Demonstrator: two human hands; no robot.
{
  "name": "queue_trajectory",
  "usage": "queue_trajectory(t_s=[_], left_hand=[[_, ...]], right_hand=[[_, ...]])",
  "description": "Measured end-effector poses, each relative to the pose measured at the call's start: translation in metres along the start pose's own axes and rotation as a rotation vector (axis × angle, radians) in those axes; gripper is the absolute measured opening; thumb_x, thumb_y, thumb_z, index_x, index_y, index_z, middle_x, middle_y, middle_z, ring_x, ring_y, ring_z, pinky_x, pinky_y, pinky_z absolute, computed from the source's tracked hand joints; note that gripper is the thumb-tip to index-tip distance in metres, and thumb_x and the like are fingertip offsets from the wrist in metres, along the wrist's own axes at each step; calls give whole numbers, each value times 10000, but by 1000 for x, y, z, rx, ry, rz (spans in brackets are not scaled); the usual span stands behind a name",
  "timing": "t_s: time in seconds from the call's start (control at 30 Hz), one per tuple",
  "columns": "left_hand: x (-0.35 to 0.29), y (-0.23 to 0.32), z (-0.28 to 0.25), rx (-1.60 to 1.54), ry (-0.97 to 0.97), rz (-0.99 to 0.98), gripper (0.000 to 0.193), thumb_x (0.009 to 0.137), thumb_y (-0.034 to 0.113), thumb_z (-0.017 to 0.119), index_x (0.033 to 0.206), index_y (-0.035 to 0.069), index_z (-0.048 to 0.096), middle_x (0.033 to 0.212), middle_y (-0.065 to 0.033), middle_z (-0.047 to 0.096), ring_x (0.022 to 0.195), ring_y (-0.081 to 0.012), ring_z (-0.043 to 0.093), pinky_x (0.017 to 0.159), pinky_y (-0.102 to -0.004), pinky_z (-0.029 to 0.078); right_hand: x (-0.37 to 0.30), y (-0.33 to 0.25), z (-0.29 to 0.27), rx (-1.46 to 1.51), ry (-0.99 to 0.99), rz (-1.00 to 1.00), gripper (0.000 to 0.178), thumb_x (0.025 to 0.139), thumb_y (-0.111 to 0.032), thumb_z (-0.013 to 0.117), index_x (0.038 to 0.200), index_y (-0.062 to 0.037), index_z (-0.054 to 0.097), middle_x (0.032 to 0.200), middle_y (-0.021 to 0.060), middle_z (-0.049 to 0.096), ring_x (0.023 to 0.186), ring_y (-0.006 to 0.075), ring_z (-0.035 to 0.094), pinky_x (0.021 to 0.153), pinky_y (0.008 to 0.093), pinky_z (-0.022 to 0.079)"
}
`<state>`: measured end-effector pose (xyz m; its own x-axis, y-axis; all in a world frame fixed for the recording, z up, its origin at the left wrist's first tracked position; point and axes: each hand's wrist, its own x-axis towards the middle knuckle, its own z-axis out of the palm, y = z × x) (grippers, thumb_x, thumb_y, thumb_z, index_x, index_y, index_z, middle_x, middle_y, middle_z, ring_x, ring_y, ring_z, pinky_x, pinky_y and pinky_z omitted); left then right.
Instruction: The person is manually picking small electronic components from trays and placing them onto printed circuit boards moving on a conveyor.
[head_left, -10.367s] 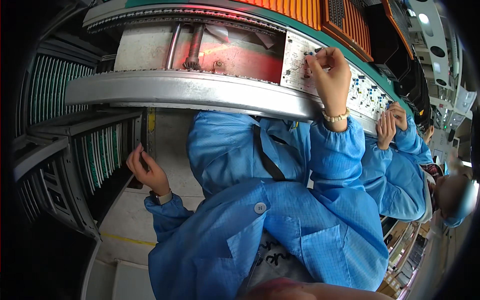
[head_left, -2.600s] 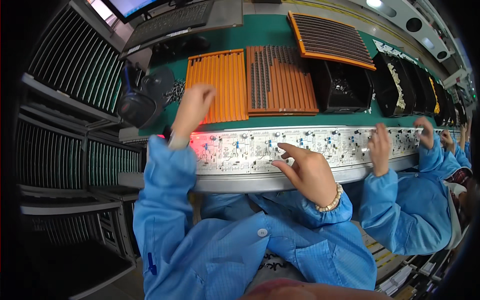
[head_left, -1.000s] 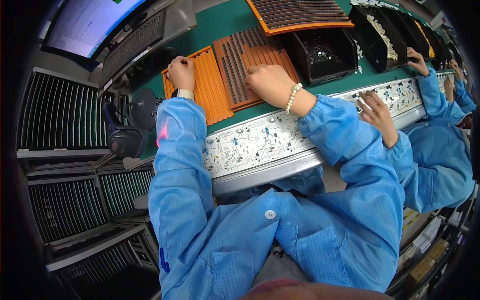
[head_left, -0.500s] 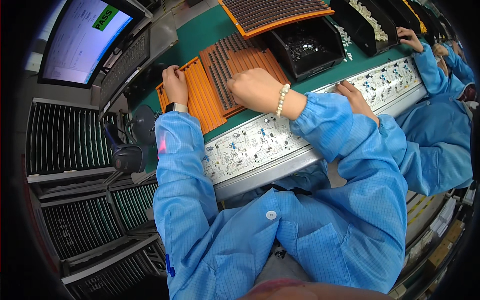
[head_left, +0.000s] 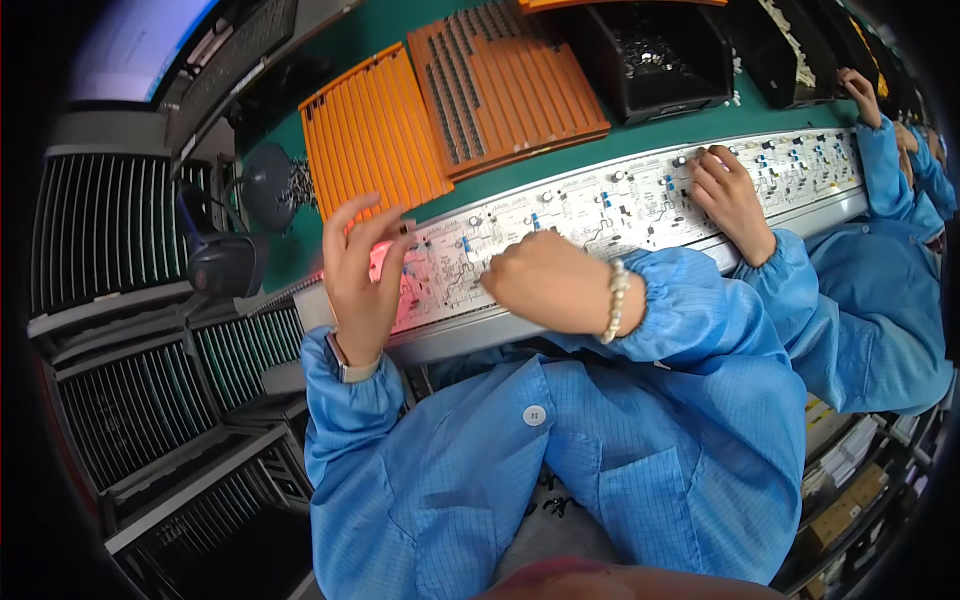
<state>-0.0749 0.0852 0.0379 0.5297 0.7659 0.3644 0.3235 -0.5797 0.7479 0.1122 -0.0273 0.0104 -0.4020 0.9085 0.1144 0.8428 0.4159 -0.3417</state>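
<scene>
A long white circuit board (head_left: 600, 205) with small blue and black parts lies on a grey conveyor rail (head_left: 470, 335). My left hand (head_left: 360, 275) rests at the board's left end, where a red light glows; its fingers are spread and the tips touch the board. My right hand (head_left: 545, 285), with a bead bracelet at the wrist, hovers curled over the board's near edge just right of the left hand. Its fingertips are hidden, so I cannot tell whether it holds anything. Two orange ribbed trays (head_left: 365, 140) (head_left: 510, 85) lie behind the board on the green bench.
A co-worker's hand (head_left: 725, 195) works on the same board to my right, and another hand (head_left: 860, 85) reaches farther along. Black parts bins (head_left: 660, 50) stand behind the trays. A black scanner (head_left: 215, 260) and slotted racks (head_left: 120, 230) are to the left.
Both my hands have come back from the orange trays to the circuit board. The view has swung so that the board sits nearer the middle.
</scene>
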Motion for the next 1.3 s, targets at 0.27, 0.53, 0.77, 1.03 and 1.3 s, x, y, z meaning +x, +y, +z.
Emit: queue_trajectory(t_s=[0.27, 0.53, 0.77, 1.03, 1.3], left_hand=[[-64, -34, -13, 49, -174, -120, 174, 772, -47, 727, 938, -1, 703, 1001, -114, 658, 951, -239, 639, 829, -325, 505], [-65, -45, 0, 235, -312, -108, 195, 758, 24, 756, 947, 34, 708, 944, -94, 663, 927, -267, 602, 819, -352, 470], [-65, -48, 0, 260, -342, -66, 227, 756, 61, 766, 976, 56, 711, 921, -76, 653, 913, -272, 592, 839, -366, 425], [-66, -47, 1, 346, -330, 0, 198, 776, 63, 757, 968, 61, 708, 940, -68, 663, 900, -249, 601, 819, -360, 411], [-67, -43, 3, 287, -295, -86, 166, 811, 97, 740, 967, 76, 687, 953, -44, 643, 901, -232, 596, 848, -375, 377]], right_hand=[[18, 50, 4, -4, 207, 173, 138, 762, -125, 702, 855, -54, 629, 744, 102, 637, 713, 295, 657, 629, 396, 523], [26, 60, 23, -39, 302, 365, 116, 878, -160, 673, 951, -73, 651, 819, 104, 691, 675, 307, 662, 597, 389, 521], [29, 60, 20, -28, 338, 356, 114, 878, -141, 679, 972, -77, 676, 812, 96, 696, 626, 280, 658, 563, 360, 511], [29, 61, 23, -86, 404, 347, 125, 862, -141, 699, 968, -75, 696, 805, 81, 700, 613, 257, 662, 556, 342, 514], [29, 59, 23, -114, 420, 353, 126, 858, -147, 704, 963, -78, 705, 817, 75, 697, 639, 252, 664, 575, 335, 521]])
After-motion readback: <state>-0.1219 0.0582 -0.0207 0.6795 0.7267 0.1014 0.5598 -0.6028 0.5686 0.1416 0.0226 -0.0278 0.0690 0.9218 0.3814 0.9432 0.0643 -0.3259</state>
